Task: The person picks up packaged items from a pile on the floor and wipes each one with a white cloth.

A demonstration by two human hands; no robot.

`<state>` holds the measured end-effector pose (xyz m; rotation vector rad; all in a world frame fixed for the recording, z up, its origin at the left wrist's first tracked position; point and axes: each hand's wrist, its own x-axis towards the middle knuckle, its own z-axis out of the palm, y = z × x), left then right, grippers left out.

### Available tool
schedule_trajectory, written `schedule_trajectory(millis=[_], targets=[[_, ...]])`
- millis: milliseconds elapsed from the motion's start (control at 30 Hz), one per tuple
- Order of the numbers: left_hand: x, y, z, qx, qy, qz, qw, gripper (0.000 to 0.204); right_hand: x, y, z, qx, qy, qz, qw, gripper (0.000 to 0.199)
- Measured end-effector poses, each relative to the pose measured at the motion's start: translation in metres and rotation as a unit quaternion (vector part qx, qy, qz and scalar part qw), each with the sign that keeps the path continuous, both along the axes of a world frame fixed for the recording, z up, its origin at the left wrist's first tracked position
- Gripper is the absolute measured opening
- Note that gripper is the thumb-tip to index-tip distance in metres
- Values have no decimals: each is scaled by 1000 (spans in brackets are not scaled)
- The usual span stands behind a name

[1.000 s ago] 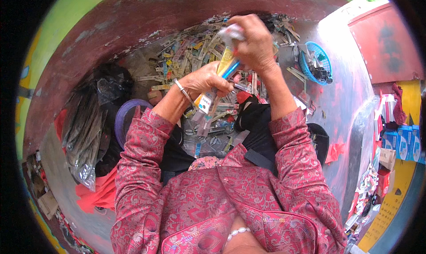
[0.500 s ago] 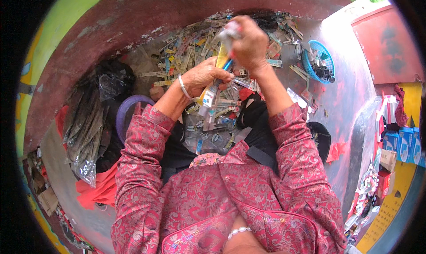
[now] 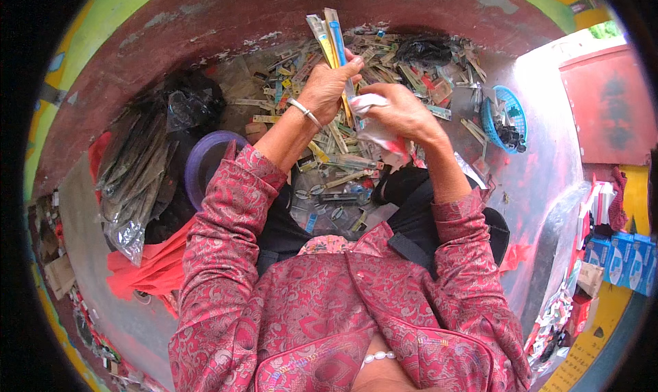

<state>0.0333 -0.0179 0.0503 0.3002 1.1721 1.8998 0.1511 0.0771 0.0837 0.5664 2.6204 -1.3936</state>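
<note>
My left hand (image 3: 326, 89), with a pale bangle at its wrist, is closed around a few long, flat strips (image 3: 336, 41), mostly yellow and blue. Their pale upper ends point away from me, above the fist. Close by on the right, my right hand (image 3: 406, 112) grips a crumpled white cloth (image 3: 378, 130) with a red patch. The cloth is at the lower part of the strips; whether it wraps them is hidden by my fingers. Beneath both hands spreads a heap of similar flat strips (image 3: 343, 162), some in clear wrapping.
A blue plastic basket (image 3: 488, 121) holding small black pieces stands at the right. On the left lie a purple round rim (image 3: 195, 169), black plastic bags (image 3: 185, 107) and red sheeting (image 3: 151, 265). A maroon wall (image 3: 226, 29) curves behind the heap.
My right hand has come down with the cloth from the upper end of the strips to their lower part. My left hand has moved up and away, so the strips now stick out beyond it.
</note>
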Motion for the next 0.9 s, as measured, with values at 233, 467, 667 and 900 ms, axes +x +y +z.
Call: schedule_trajectory(millis=[233,467,667,900], targets=[[-1,-5,1,56,-86,-129,986,19,-2,0,-3,-121,3,14,993,21],[-8,-4,12,135,-168,-174,961,32,6,5,2,-276,1,29,961,23],[-11,1,-8,26,-176,-92,980,25,9,29,-4,-90,-7,-98,991,19],[-7,3,-22,193,-303,-198,912,27,-23,-8,-22,213,343,-131,905,19]])
